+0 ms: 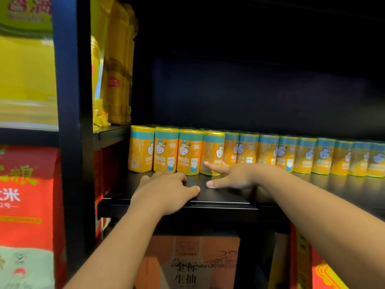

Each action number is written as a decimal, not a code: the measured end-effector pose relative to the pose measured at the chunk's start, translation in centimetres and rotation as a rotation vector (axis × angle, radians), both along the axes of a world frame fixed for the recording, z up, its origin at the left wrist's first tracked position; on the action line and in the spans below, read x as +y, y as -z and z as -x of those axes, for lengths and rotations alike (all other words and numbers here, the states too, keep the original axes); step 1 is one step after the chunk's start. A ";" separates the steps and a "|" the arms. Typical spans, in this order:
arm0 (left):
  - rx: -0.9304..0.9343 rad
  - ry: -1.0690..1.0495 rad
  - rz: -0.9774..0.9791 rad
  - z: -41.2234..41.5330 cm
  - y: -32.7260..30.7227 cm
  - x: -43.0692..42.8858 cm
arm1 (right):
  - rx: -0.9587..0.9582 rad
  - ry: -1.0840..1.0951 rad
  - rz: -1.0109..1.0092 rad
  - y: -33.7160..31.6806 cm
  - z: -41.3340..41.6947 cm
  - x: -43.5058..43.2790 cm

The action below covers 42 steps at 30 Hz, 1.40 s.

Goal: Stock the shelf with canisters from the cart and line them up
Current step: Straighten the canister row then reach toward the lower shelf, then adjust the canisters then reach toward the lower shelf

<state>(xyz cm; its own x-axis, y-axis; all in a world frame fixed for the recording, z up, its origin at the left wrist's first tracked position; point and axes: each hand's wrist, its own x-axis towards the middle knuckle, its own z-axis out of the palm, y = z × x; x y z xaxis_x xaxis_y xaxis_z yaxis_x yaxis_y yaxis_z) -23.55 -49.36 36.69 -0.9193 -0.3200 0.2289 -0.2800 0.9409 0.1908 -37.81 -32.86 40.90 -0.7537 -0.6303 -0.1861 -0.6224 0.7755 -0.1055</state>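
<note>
Both hands lie palm-down and unclenched on the black shelf (220, 198), holding nothing. The left hand (166, 190) rests flat near the front edge, thumb spread to the right and fingers stretched toward the bases of the second and third canisters; whether the tips touch them cannot be told. The right hand (235, 176) sits just beside it and a little deeper in, fingers straight, its index fingertip (208, 164) against the lower front of the fourth canister (212, 151). Beneath the shelf board stands a brown carton (187, 265) printed with characters, and to the left, past a black upright post (73, 122), a red bag (27, 195). Further in, the row of canisters (268, 152), orange with teal bands, stands upright side by side from the left end to the right border of view; the four at the left sit slightly forward of the rest. Higher up at left, yellow packets (118, 69) stand on another shelf board. Behind the row, all is dark.
</note>
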 end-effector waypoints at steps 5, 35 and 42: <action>0.007 0.005 -0.005 0.1 0.0 0.0 | -0.022 -0.023 0.065 0.3 -0.1 0.3; 0.674 0.025 0.233 -9.1 17.5 11.7 | 0.509 -0.190 0.667 24.1 -10.8 16.7; 0.279 -0.141 0.048 -13.4 28.1 15.8 | 0.166 -0.225 0.443 32.1 -12.2 19.4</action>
